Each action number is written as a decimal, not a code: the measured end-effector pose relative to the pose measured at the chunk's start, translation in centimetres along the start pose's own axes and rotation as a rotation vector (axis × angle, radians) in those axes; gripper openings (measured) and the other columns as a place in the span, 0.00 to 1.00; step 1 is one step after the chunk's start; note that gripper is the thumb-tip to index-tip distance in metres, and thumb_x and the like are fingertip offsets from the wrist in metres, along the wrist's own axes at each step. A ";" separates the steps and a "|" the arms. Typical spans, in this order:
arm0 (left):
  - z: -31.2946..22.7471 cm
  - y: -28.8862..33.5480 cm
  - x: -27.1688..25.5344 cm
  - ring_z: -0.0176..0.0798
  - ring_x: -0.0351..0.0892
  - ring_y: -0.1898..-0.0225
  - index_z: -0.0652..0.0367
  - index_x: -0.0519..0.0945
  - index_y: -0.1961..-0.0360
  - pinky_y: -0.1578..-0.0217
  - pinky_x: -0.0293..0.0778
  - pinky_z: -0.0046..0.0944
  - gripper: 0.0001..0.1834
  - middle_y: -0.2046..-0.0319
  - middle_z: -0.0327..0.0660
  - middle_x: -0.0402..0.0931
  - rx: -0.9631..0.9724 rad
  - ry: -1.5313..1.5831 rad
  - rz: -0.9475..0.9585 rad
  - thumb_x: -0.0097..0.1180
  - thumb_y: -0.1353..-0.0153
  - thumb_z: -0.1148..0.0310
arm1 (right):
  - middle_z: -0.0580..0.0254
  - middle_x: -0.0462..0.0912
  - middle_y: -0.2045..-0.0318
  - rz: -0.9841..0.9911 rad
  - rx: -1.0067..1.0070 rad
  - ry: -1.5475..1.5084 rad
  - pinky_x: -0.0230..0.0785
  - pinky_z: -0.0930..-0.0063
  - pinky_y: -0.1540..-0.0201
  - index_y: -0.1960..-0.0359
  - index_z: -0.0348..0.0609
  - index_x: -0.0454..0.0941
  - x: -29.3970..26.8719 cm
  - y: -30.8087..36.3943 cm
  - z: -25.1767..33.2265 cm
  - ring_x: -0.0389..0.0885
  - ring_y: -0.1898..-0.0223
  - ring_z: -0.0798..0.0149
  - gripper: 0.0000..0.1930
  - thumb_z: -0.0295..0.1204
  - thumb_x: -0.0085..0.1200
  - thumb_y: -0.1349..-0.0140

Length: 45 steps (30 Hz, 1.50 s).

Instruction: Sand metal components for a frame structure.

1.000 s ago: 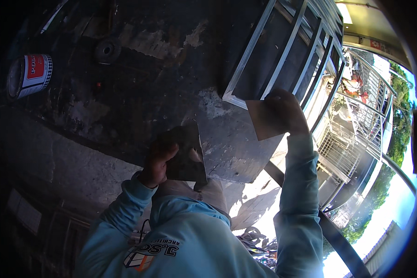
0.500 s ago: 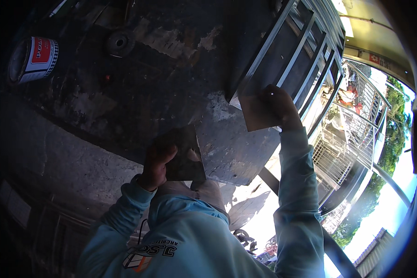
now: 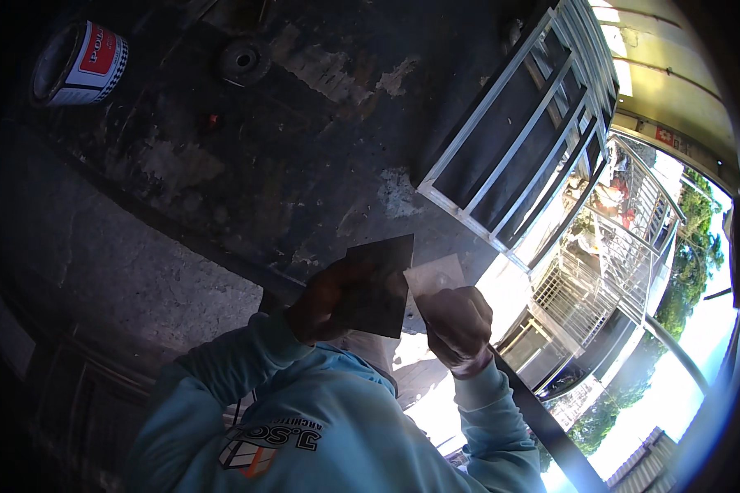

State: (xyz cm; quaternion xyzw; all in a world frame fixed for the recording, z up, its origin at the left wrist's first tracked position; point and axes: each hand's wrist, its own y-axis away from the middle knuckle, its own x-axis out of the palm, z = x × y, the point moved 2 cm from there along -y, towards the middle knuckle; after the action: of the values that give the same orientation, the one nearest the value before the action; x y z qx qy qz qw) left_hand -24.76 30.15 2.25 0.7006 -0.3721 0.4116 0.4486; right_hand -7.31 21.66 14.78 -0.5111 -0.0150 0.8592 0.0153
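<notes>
Left hand (image 3: 321, 300) gripped dark plate (image 3: 381, 283), long axis fore-and-aft; right hand (image 3: 459, 322), fingers curled tight, pinched pale sheet (image 3: 436, 277) beside plate's right edge, contact unclear

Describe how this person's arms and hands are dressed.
The left hand and right hand are bare, with no gloves. The left sleeve and right sleeve are long, light blue and reach toward the wrists, matching the top, which has a dark, white and orange emblem on its chest.
</notes>
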 end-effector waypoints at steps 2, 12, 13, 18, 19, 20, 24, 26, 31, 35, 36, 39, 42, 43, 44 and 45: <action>-0.2 0.1 -0.2 0.42 0.78 0.42 0.64 0.72 0.36 0.40 0.74 0.41 0.23 0.43 0.47 0.76 0.030 0.030 -0.060 0.57 0.30 0.70 | 0.59 0.81 0.69 0.081 0.024 -0.002 0.71 0.71 0.73 0.62 0.39 0.86 1.0 0.6 -0.2 0.80 0.72 0.62 0.17 0.15 0.68 0.57; -0.8 0.0 -3.4 0.61 0.80 0.47 0.46 0.71 0.32 0.43 0.75 0.53 0.26 0.43 0.58 0.75 0.829 -1.309 -0.173 0.51 0.29 0.77 | 0.59 0.81 0.71 0.015 0.026 0.061 0.73 0.71 0.75 0.67 0.38 0.86 0.0 -3.1 -0.9 0.80 0.75 0.63 0.11 0.16 0.71 0.54; -0.6 0.3 -3.4 0.62 0.79 0.47 0.45 0.71 0.32 0.43 0.75 0.54 0.27 0.43 0.59 0.74 0.910 -1.396 -0.177 0.52 0.30 0.79 | 0.59 0.81 0.71 0.008 0.044 0.035 0.73 0.71 0.76 0.67 0.38 0.86 0.2 -3.4 -0.6 0.79 0.75 0.63 0.11 0.17 0.71 0.55; 0.3 0.5 -3.1 0.61 0.81 0.52 0.47 0.71 0.32 0.48 0.78 0.51 0.24 0.48 0.59 0.76 0.887 -1.435 -0.181 0.51 0.28 0.76 | 0.61 0.80 0.72 0.053 0.028 0.013 0.74 0.70 0.76 0.67 0.39 0.88 2.1 -3.8 0.0 0.79 0.74 0.64 0.13 0.19 0.70 0.58; 0.5 0.5 -2.9 0.59 0.82 0.54 0.49 0.71 0.33 0.50 0.79 0.49 0.22 0.50 0.58 0.77 0.900 -1.449 -0.196 0.49 0.26 0.73 | 0.61 0.80 0.72 0.072 0.022 0.020 0.74 0.70 0.76 0.67 0.39 0.88 2.3 -3.9 -0.3 0.80 0.73 0.64 0.13 0.19 0.70 0.58; 0.8 0.4 -2.7 0.60 0.81 0.52 0.48 0.71 0.33 0.47 0.78 0.51 0.23 0.47 0.59 0.76 0.821 -1.354 -0.127 0.50 0.27 0.75 | 0.60 0.80 0.72 0.039 0.028 0.028 0.74 0.70 0.75 0.67 0.39 0.87 2.3 -3.9 -0.7 0.80 0.73 0.63 0.12 0.19 0.70 0.57; 2.4 0.5 -1.7 0.62 0.80 0.47 0.49 0.71 0.34 0.42 0.76 0.54 0.23 0.42 0.61 0.74 0.496 -1.014 0.061 0.50 0.28 0.76 | 0.54 0.85 0.68 0.049 0.363 -0.027 0.77 0.68 0.63 0.61 0.38 0.86 1.1 -4.6 -5.2 0.84 0.68 0.59 0.12 0.15 0.66 0.47; 2.8 0.6 -1.8 0.61 0.81 0.48 0.50 0.72 0.35 0.41 0.76 0.53 0.21 0.42 0.60 0.74 0.375 -0.939 0.077 0.49 0.27 0.74 | 0.57 0.86 0.66 0.074 0.774 -0.259 0.74 0.70 0.52 0.52 0.40 0.82 0.3 -5.3 -9.3 0.85 0.61 0.64 0.17 0.18 0.65 0.44; 2.9 0.8 -3.5 0.61 0.82 0.50 0.50 0.72 0.37 0.43 0.78 0.53 0.19 0.43 0.59 0.75 0.127 -0.790 -0.020 0.49 0.27 0.73 | 0.55 0.85 0.63 0.262 0.633 -0.265 0.75 0.70 0.55 0.58 0.38 0.82 1.5 -7.5 -15.8 0.85 0.60 0.62 0.08 0.25 0.62 0.37; 2.6 1.2 -3.5 0.61 0.81 0.51 0.50 0.73 0.37 0.44 0.77 0.54 0.19 0.43 0.60 0.74 0.329 -0.941 -0.017 0.51 0.28 0.74 | 0.59 0.85 0.62 0.390 0.485 -0.185 0.73 0.71 0.54 0.56 0.38 0.81 2.1 -8.7 -16.3 0.83 0.58 0.67 0.07 0.26 0.59 0.34; 2.6 1.3 -3.4 0.62 0.80 0.50 0.50 0.73 0.37 0.44 0.76 0.54 0.19 0.43 0.60 0.74 0.358 -0.964 -0.019 0.51 0.28 0.74 | 0.58 0.85 0.62 0.421 0.456 -0.126 0.75 0.69 0.56 0.59 0.38 0.82 2.3 -9.2 -16.2 0.84 0.59 0.62 0.05 0.25 0.59 0.35; 2.6 1.4 -3.4 0.55 0.82 0.57 0.63 0.74 0.42 0.54 0.77 0.48 0.17 0.53 0.59 0.78 0.294 -0.908 -0.067 0.51 0.27 0.66 | 0.54 0.84 0.63 0.471 0.253 0.036 0.78 0.66 0.59 0.64 0.38 0.83 2.6 -10.8 -16.1 0.85 0.63 0.52 0.04 0.25 0.59 0.36; 2.3 1.4 -3.2 0.52 0.84 0.62 0.70 0.75 0.45 0.60 0.78 0.46 0.21 0.58 0.58 0.81 0.445 -1.086 -0.052 0.52 0.27 0.61 | 0.53 0.84 0.62 0.533 0.077 0.157 0.75 0.67 0.59 0.62 0.37 0.81 3.0 -11.8 -16.2 0.84 0.65 0.52 0.06 0.27 0.57 0.35; 2.2 1.5 -3.0 0.53 0.84 0.62 0.70 0.75 0.45 0.60 0.78 0.46 0.21 0.59 0.58 0.81 0.523 -1.169 -0.046 0.52 0.27 0.61 | 0.52 0.84 0.62 0.549 0.115 0.161 0.75 0.66 0.60 0.63 0.37 0.81 3.1 -12.0 -16.3 0.84 0.65 0.51 0.06 0.27 0.56 0.35; 2.1 1.5 -3.1 0.53 0.83 0.62 0.70 0.75 0.45 0.60 0.78 0.46 0.21 0.59 0.58 0.81 0.481 -1.125 -0.057 0.52 0.27 0.61 | 0.51 0.84 0.61 0.571 0.119 0.187 0.76 0.66 0.61 0.64 0.37 0.81 3.3 -12.2 -16.3 0.84 0.65 0.50 0.06 0.27 0.56 0.35; 2.1 1.5 -3.2 0.54 0.83 0.62 0.69 0.75 0.46 0.60 0.78 0.46 0.20 0.59 0.58 0.81 0.418 -1.055 -0.081 0.52 0.27 0.61 | 0.52 0.84 0.61 0.580 0.146 0.224 0.76 0.65 0.62 0.64 0.38 0.81 3.4 -12.3 -16.3 0.84 0.65 0.51 0.05 0.27 0.56 0.35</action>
State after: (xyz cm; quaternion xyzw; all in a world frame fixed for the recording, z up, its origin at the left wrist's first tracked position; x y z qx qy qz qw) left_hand -26.77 28.19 -0.71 0.8989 -0.4294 0.0531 0.0694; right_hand 5.52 34.29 4.50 -0.5832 0.1949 0.7648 -0.1923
